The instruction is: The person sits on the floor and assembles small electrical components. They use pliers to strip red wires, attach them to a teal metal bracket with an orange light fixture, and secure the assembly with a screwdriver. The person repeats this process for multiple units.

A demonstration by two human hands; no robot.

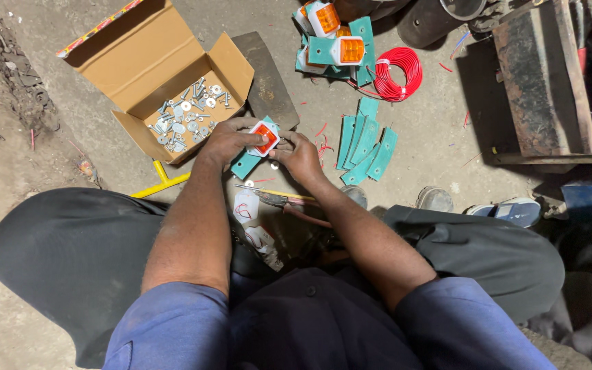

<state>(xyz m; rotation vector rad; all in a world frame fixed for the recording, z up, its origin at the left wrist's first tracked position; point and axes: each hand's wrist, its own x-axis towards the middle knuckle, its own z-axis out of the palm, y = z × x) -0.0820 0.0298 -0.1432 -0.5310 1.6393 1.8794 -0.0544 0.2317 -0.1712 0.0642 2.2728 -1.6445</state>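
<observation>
Left hand (226,140) and right hand (299,155) both grasping orange marker lamp (264,137) on teal bracket (247,163) over the floor, steadied from both sides, with open box of bolts (185,118), spare brackets (363,145), red wire coil (397,72) near.

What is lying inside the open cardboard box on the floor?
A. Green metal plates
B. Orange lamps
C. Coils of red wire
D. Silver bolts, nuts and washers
D: the open cardboard box holds loose silver bolts, nuts and washers; the red wire coil and green plates lie outside it on the floor.
</observation>
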